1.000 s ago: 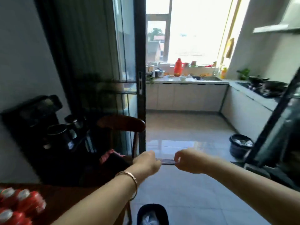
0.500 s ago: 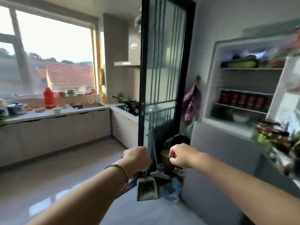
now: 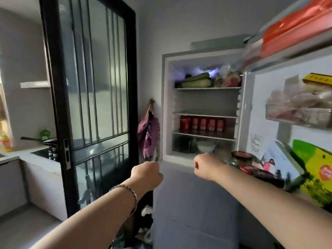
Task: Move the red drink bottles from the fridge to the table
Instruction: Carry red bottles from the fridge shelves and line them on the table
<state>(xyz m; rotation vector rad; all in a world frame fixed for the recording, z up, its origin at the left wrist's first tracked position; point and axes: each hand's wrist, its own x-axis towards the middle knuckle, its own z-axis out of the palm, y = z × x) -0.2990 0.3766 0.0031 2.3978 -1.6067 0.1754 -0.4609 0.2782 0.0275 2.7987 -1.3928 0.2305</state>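
Note:
The fridge (image 3: pixel 167 108) stands open straight ahead. Several red drink bottles (image 3: pixel 203 124) stand in a row on its third shelf, under an empty shelf and above a white bowl (image 3: pixel 205 146). My left hand (image 3: pixel 146 174), with a bracelet on the wrist, is stretched forward with curled fingers holding nothing, below and left of the fridge opening. My right hand (image 3: pixel 204 164) is also a loose fist holding nothing, just in front of the lower edge of the compartment. The table is out of view.
The fridge door (image 3: pixel 287 123) hangs open at right, its racks packed with bags, jars and a green packet. Cucumbers (image 3: pixel 196 80) lie on the top shelf. A black-framed glass sliding door (image 3: pixel 89 105) stands at left, and a purple bag (image 3: pixel 149 137) hangs between it and the fridge.
My view has swung right from the kitchen doorway and table to the open fridge, which is now closer. Both hands stay out in front, fingers curled, holding nothing.

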